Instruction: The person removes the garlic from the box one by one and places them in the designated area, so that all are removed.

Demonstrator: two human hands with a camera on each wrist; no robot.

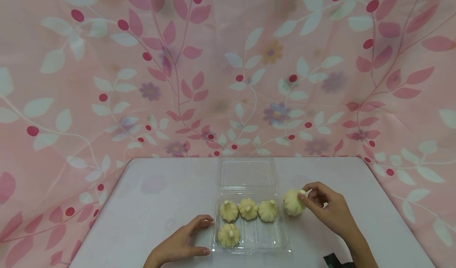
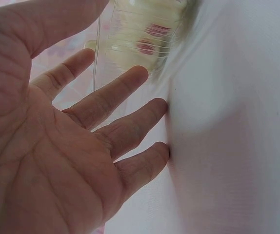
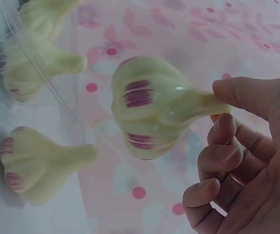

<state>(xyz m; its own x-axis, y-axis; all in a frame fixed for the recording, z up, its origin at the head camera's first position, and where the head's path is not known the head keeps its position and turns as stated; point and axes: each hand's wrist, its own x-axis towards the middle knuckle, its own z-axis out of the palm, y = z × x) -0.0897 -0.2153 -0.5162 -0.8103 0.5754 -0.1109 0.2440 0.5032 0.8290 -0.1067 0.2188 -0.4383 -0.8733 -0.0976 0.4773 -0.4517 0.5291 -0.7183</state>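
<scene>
Your right hand point(image 1: 329, 210) pinches, by its stem, a glossy, pale yellow-green, purple-streaked garlic bulb point(image 1: 293, 203), just right of the hinged, clear plastic container point(image 1: 264, 237); your left hand point(image 1: 182, 238), its fingers and thumb spread apart, is just beside the container's left edge, and four similar pale bulbs point(image 1: 248, 209) sit inside the container on the white table point(image 1: 160, 204)

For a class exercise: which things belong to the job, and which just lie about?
Job:
garlic bulb in the right hand
another bulb nearby
clear box by the left hand
four bulbs inside
table beneath

Just there:
flowered backdrop
dark object, unclear what
</scene>
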